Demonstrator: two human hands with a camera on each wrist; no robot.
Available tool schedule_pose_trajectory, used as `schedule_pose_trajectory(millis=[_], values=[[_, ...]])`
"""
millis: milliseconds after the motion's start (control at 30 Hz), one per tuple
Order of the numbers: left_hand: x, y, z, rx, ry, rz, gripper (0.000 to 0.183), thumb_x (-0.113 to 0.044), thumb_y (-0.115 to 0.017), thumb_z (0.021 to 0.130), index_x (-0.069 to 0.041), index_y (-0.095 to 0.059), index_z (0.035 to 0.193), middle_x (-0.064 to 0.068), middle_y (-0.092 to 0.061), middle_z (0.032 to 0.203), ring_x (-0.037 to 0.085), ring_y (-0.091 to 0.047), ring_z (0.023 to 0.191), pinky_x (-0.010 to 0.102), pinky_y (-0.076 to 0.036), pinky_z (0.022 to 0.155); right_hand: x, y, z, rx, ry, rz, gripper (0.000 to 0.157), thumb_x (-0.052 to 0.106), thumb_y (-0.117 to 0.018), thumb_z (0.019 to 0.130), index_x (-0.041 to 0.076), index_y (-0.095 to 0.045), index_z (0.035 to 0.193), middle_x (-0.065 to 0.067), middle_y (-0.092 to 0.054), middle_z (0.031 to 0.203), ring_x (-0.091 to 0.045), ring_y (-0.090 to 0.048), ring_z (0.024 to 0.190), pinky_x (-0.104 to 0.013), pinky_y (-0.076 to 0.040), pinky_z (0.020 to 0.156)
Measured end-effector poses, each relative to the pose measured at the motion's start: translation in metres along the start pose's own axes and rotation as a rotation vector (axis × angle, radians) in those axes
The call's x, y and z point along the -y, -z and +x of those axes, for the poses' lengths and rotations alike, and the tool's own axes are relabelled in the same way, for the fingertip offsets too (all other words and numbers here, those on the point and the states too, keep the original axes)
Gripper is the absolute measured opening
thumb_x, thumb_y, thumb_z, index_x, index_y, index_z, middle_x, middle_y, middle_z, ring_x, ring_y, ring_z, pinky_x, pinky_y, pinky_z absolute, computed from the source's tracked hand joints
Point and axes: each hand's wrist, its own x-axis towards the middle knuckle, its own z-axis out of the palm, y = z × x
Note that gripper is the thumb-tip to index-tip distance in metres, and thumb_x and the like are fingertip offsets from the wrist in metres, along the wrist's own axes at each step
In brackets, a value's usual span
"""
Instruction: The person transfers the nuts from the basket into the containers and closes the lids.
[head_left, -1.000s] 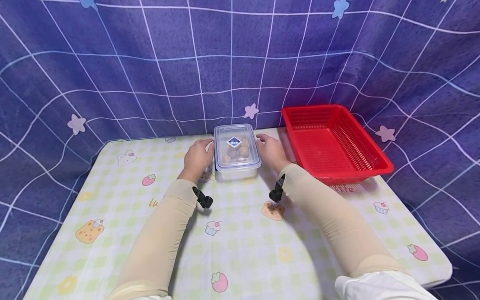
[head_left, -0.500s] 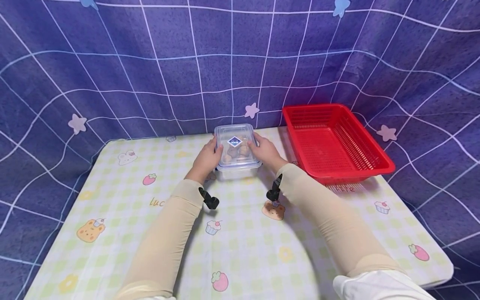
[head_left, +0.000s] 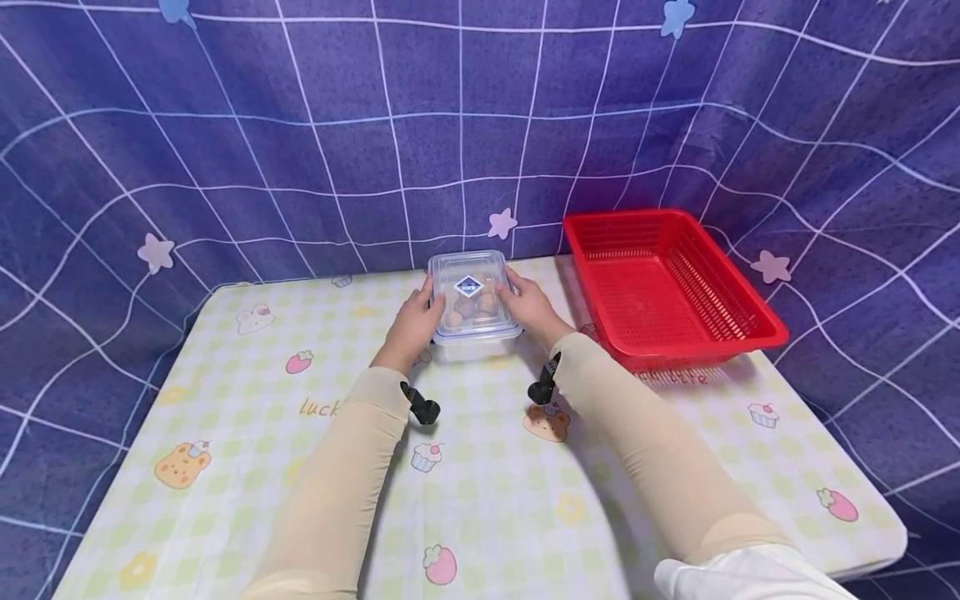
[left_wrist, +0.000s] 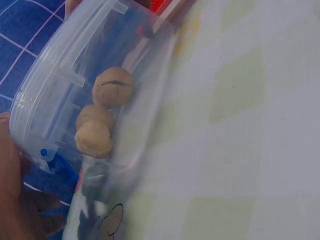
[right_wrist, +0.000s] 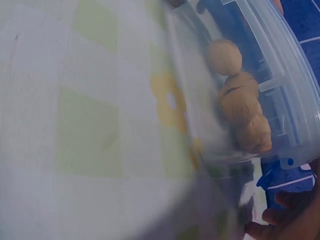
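A clear plastic food storage box with a see-through lid stands at the back middle of the table. Several round tan-brown, walnut-like things lie inside it. My left hand holds the box's left side, thumb on the lid's edge. On the opposite side my right hand grips it the same way, its thumb over the lid. Blue side clips, one in the left wrist view and one in the right wrist view, jut outward and down near my fingers.
A red plastic basket stands right of the box, close to my right forearm. The table carries a checked, cartoon-printed cloth. Behind it hangs a blue curtain with white grid lines.
Both hands have come in from beside the box onto its sides, with thumbs now over the lid's edges. In the last half second they have barely moved. The box stays put.
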Motion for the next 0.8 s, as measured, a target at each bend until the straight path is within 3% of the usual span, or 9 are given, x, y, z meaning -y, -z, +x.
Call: schedule_pose_trajectory(millis=[300,533,633,800], values=[[0.0041,0.0015,-0.004,0.055,0.074,0.026,0.066,-0.068,-0.021,0.101,-0.048,-0.001,0.16,0.015,-0.023,0.166,0.047,-0.005,0.153,0.072,-0.002,0.116,-0.0016,-0.002,-0.0015,0.085,-0.111,0.081,0.063,0.053,-0.045,0.104,0.048,-0.017,0.16,-0.012,-0.026,0.166,-0.04,-0.023,0.151,-0.057,-0.017,0.122],[0.0083,-0.0031,-0.0012,0.071,0.032,-0.13,0.067,-0.062,-0.027,0.104,-0.043,0.001,0.161,0.006,-0.022,0.167,0.043,-0.019,0.151,0.066,0.008,0.118,-0.0028,-0.0021,0.0002,0.101,-0.085,0.08,0.063,0.051,-0.044,0.105,0.046,-0.015,0.161,-0.011,-0.024,0.167,-0.041,-0.021,0.151,-0.058,-0.016,0.122],[0.0079,-0.0048,-0.0016,0.043,0.041,-0.187,0.068,-0.063,-0.032,0.102,-0.045,-0.004,0.161,0.004,-0.024,0.166,0.043,-0.022,0.15,0.063,-0.001,0.121,-0.0037,-0.0023,0.0002,0.076,-0.089,0.069,0.062,0.052,-0.045,0.105,0.048,-0.016,0.16,-0.012,-0.027,0.165,-0.041,-0.024,0.15,-0.058,-0.018,0.121],[0.0092,-0.0083,0.0002,-0.028,0.05,-0.269,0.068,-0.063,-0.044,0.1,-0.045,-0.018,0.16,0.007,-0.034,0.163,0.033,-0.033,0.148,0.051,-0.024,0.121,-0.0041,-0.0042,0.001,0.014,-0.082,0.064,0.061,0.05,-0.049,0.104,0.046,-0.024,0.159,-0.014,-0.034,0.162,-0.039,-0.031,0.148,-0.056,-0.022,0.121]])
